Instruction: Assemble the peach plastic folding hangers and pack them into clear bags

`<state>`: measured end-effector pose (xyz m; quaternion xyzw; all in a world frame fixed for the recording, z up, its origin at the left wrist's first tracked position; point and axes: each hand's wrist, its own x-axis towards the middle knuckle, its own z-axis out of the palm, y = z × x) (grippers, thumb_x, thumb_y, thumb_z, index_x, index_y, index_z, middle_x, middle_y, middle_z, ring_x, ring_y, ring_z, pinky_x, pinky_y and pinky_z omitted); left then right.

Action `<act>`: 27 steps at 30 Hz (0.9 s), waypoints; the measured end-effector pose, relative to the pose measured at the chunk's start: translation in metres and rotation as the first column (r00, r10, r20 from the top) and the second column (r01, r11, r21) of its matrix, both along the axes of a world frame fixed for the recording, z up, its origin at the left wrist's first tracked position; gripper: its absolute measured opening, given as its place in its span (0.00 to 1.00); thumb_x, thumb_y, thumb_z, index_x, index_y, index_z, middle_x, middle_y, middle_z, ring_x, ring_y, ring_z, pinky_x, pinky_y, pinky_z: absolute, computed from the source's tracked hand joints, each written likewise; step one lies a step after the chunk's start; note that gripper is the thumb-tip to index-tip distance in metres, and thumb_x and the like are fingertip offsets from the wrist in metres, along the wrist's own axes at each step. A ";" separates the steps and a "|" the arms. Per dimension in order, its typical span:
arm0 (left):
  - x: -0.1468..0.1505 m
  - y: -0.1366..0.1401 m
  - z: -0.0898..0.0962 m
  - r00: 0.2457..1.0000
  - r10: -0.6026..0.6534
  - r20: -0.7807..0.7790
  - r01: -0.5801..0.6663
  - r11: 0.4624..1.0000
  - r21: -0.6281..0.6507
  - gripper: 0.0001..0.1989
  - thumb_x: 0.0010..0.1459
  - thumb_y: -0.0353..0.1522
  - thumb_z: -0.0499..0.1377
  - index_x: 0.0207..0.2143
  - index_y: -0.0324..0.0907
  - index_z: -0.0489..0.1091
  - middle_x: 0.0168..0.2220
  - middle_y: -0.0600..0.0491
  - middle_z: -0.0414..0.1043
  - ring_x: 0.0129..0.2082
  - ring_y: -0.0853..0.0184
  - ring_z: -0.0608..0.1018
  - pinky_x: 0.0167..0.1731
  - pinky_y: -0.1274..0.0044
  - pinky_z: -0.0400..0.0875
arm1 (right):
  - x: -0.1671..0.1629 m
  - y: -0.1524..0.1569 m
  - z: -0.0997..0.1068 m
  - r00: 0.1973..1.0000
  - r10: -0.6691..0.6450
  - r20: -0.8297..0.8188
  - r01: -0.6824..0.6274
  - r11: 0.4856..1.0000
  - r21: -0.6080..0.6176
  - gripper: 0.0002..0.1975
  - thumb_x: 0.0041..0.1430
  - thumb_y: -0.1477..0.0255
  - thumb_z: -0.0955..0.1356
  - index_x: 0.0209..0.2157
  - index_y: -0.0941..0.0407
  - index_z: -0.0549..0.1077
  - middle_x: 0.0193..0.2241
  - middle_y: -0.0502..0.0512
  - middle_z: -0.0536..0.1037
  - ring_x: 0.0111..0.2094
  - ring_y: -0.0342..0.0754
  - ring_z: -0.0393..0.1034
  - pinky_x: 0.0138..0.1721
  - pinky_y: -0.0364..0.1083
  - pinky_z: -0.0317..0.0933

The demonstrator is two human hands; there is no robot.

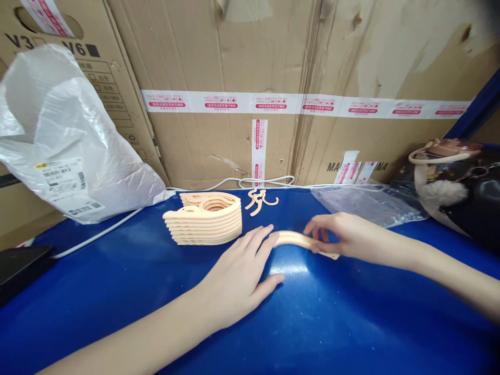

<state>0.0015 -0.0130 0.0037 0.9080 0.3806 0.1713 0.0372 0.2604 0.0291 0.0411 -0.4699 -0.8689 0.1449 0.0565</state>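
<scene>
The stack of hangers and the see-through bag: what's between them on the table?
Small loose hooks lie between the stack of hangers and the see-through bag, as the head view shows.

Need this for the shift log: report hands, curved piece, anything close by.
Right hand holding curved beige piece. Left hand open at its other end, contact unclear. Beige stack near left hand, hooks beside it.

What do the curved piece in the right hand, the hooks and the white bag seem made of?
Curved piece: probably smooth moulded plastic, with a soft sheen along its top. Hooks: likely similar plastic, matching its cream colour, though they're small in view. White bag: apparently thin, glossy plastic film, given its shiny creases.
</scene>
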 end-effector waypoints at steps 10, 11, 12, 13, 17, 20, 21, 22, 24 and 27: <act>0.008 -0.014 0.011 0.998 -0.058 0.008 0.058 0.993 -0.103 0.12 0.52 0.39 0.62 0.31 0.42 0.64 0.30 0.54 0.68 0.31 0.63 0.69 0.31 0.73 0.63 | -0.025 0.016 0.020 0.943 0.294 -0.155 -0.319 0.931 -0.175 0.15 0.63 0.60 0.65 0.38 0.56 0.76 0.32 0.51 0.79 0.33 0.45 0.72 0.34 0.43 0.64; 0.008 -0.014 0.012 0.998 -0.062 0.003 0.062 0.992 -0.110 0.11 0.52 0.37 0.62 0.30 0.42 0.63 0.30 0.55 0.68 0.31 0.64 0.69 0.30 0.73 0.62 | -0.027 0.030 0.018 0.966 0.249 -0.065 -0.252 0.967 -0.040 0.14 0.63 0.61 0.65 0.38 0.56 0.76 0.32 0.51 0.79 0.31 0.45 0.72 0.33 0.43 0.63; 0.008 -0.015 0.012 0.998 -0.063 0.000 0.062 0.991 -0.116 0.10 0.52 0.36 0.61 0.30 0.42 0.62 0.29 0.55 0.68 0.30 0.64 0.69 0.29 0.74 0.61 | -0.030 0.044 0.015 0.984 0.174 0.030 -0.177 0.978 0.115 0.13 0.63 0.62 0.66 0.39 0.56 0.76 0.32 0.51 0.79 0.31 0.46 0.72 0.34 0.43 0.62; 0.007 -0.014 0.013 0.998 -0.062 -0.003 0.061 0.991 -0.122 0.10 0.52 0.35 0.61 0.30 0.42 0.62 0.29 0.55 0.68 0.30 0.65 0.69 0.28 0.74 0.60 | -0.034 0.057 0.011 0.992 0.116 0.046 -0.123 0.974 0.190 0.12 0.62 0.64 0.67 0.42 0.57 0.75 0.34 0.54 0.79 0.34 0.49 0.72 0.35 0.45 0.62; 0.006 -0.012 0.012 0.999 -0.043 0.012 0.044 0.991 -0.127 0.09 0.55 0.35 0.60 0.30 0.42 0.61 0.29 0.56 0.68 0.31 0.65 0.69 0.28 0.75 0.60 | -0.048 0.092 -0.011 0.998 0.046 0.041 -0.056 0.951 0.304 0.12 0.63 0.67 0.65 0.45 0.58 0.73 0.41 0.60 0.76 0.40 0.52 0.71 0.39 0.46 0.59; 0.003 -0.010 0.008 0.999 -0.012 0.053 0.020 0.988 -0.155 0.08 0.59 0.36 0.58 0.32 0.43 0.62 0.32 0.55 0.68 0.32 0.65 0.70 0.28 0.75 0.61 | -0.051 0.097 -0.021 0.999 0.018 0.027 -0.026 0.942 0.336 0.09 0.64 0.70 0.63 0.38 0.58 0.73 0.36 0.58 0.75 0.35 0.50 0.70 0.35 0.45 0.57; 0.002 -0.009 0.007 0.998 0.003 0.068 0.009 0.985 -0.171 0.08 0.60 0.36 0.57 0.33 0.43 0.62 0.33 0.55 0.68 0.32 0.65 0.71 0.28 0.75 0.62 | -0.050 0.096 -0.022 1.000 0.020 0.022 -0.026 0.942 0.336 0.08 0.64 0.70 0.63 0.36 0.57 0.72 0.34 0.57 0.75 0.33 0.48 0.69 0.34 0.44 0.56; 0.001 -0.009 0.006 0.997 0.018 0.079 -0.003 0.983 -0.184 0.08 0.61 0.36 0.57 0.33 0.43 0.62 0.34 0.55 0.68 0.33 0.65 0.71 0.28 0.75 0.62 | -0.048 0.093 -0.022 1.000 0.026 0.014 -0.029 0.943 0.331 0.08 0.64 0.70 0.63 0.35 0.57 0.72 0.32 0.55 0.74 0.32 0.47 0.68 0.33 0.44 0.55; 0.000 -0.008 0.005 0.995 0.045 0.089 -0.027 0.981 -0.192 0.08 0.62 0.36 0.57 0.33 0.43 0.62 0.34 0.55 0.68 0.33 0.65 0.72 0.29 0.75 0.63 | -0.041 0.082 -0.022 0.999 0.051 -0.007 -0.046 0.950 0.310 0.08 0.63 0.69 0.64 0.33 0.56 0.71 0.30 0.53 0.73 0.30 0.46 0.66 0.32 0.43 0.54; 0.001 -0.007 0.005 0.994 0.066 0.087 -0.048 0.980 -0.191 0.07 0.63 0.35 0.57 0.33 0.43 0.63 0.35 0.56 0.67 0.34 0.65 0.72 0.30 0.75 0.64 | -0.027 0.060 -0.023 0.994 0.090 -0.059 -0.071 0.963 0.260 0.08 0.63 0.68 0.64 0.31 0.56 0.70 0.28 0.51 0.72 0.28 0.44 0.64 0.31 0.43 0.54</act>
